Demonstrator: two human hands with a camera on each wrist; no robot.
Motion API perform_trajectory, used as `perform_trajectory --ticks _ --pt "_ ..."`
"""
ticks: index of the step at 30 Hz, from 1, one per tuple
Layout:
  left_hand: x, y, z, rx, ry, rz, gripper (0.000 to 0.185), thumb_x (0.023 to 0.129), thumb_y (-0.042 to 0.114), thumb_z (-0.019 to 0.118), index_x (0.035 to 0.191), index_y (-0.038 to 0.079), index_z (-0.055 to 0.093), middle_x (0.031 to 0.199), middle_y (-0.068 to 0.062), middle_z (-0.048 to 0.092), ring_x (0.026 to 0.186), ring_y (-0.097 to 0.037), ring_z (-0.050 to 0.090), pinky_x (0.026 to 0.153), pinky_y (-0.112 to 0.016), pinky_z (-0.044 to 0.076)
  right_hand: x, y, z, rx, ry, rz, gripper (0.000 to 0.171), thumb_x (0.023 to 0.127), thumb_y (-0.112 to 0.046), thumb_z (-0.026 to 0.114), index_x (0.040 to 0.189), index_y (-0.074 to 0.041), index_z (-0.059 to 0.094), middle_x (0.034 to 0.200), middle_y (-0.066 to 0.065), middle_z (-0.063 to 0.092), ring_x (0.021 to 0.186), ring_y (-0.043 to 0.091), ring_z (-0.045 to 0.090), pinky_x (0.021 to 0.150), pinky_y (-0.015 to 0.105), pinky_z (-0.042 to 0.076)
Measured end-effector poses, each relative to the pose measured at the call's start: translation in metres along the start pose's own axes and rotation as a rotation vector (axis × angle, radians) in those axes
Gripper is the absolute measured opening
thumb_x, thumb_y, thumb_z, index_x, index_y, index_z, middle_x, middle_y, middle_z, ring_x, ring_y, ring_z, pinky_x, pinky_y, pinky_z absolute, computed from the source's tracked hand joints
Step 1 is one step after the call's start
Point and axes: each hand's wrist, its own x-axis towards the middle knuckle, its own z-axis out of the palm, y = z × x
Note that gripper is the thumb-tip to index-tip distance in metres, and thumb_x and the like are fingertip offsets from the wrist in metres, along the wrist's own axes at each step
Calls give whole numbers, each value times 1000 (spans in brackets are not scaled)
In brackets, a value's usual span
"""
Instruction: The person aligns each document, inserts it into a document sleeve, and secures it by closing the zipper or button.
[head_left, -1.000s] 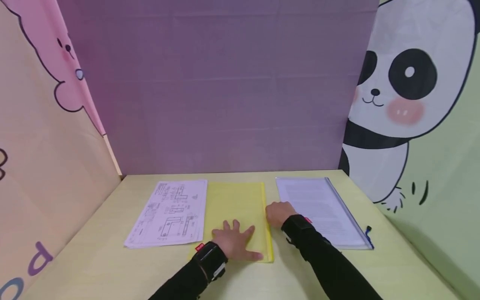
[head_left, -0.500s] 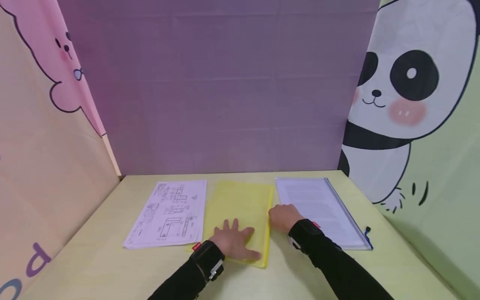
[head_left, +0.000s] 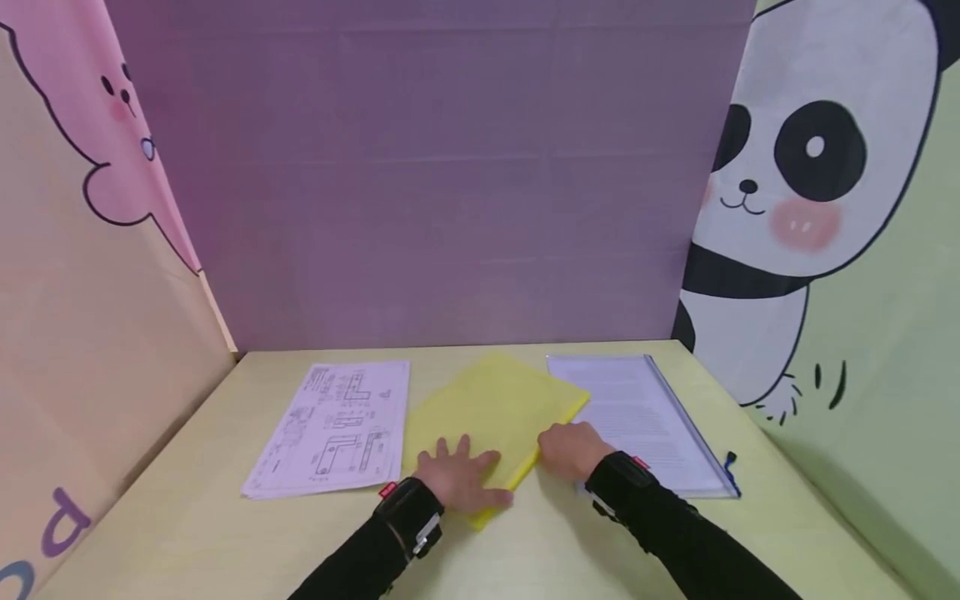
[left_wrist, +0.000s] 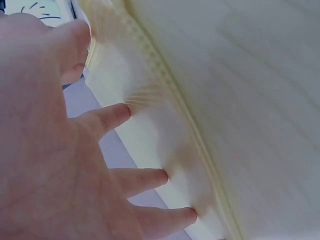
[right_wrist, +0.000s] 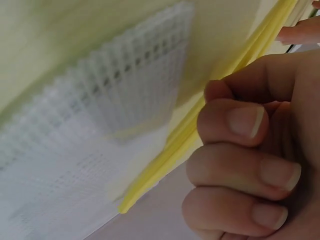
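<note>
A yellow translucent file bag (head_left: 487, 400) lies turned at an angle in the middle of the table. My left hand (head_left: 459, 479) rests spread on its near part, fingertips on the sheet in the left wrist view. At the bag's right edge, my right hand (head_left: 572, 452) has its fingers curled and pinches the thick yellow edge strip (right_wrist: 165, 160). The thumb of that hand is mostly hidden in the right wrist view. The bag's right corner overlaps a clear zip file bag (head_left: 630, 417) with printed sheets inside.
A stack of paper sheets with technical drawings (head_left: 333, 425) lies on the left of the wooden table (head_left: 300, 542). A dark blue zip pull (head_left: 731, 471) sits at the clear bag's near right corner. Behind the table stands a purple backdrop (head_left: 450, 183).
The yellow bag has swung clockwise, its far end going right over the clear bag. My right hand has shifted slightly right and nearer me, still at the edge; my left hand stays spread on it.
</note>
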Motion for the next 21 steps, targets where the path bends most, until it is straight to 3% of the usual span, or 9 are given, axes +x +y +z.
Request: perform_trajectory --ticks 10,21 --pt "-3 -6 -2 -8 2 -32 75 93 73 50 155 32 43 164 -6 34 147 -50 27 98 -87 23 -13 -14 -1 -29 26 -43 27 89 -11 64 64 -13 52 64 1 51 58 19 50 56 44 50" --pt "6 -16 -1 43 0 -3 73 94 71 52 155 32 44 161 -8 38 145 -48 33 96 -85 28 -11 -21 3 -19 -54 -13 26 90 -14 64 67 -13 53 65 -1 49 59 18 46 56 39 45"
